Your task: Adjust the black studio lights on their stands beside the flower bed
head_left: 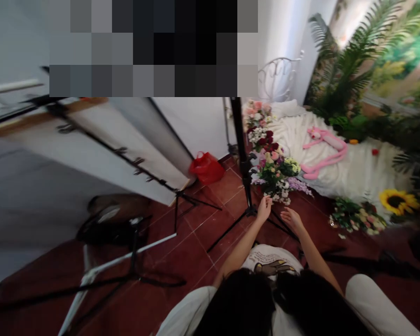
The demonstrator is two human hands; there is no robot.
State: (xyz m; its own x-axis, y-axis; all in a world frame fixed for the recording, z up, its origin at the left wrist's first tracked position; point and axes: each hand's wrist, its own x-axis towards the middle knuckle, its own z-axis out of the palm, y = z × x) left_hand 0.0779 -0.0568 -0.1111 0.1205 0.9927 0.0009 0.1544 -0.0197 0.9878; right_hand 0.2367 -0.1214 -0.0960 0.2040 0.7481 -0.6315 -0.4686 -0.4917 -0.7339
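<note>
My left hand [265, 208] is raised in front of me, just below the white blossoms [283, 195] at the near end of a flower arrangement [273, 165]. Its fingers are loosely extended, and I see nothing held in them; whether the fingertips touch the blossoms I cannot tell. A short gap to the right is my right hand [291, 218], palm turned inward, fingers slightly bent and apart, holding nothing. The flowers are pink, dark red, white and lilac with green leaves. Close by on the left rises a black stand [244, 158], its legs spreading beneath my hands.
A red plastic bag [207, 168] sits on the tiled floor [210, 228]. At right, a pink plush toy [327, 144] lies on white cloth [364, 163], with a sunflower [399, 201] and palm leaves [371, 42] nearby. Light stand legs [133, 254] and boards with clips [121, 150] occupy the left.
</note>
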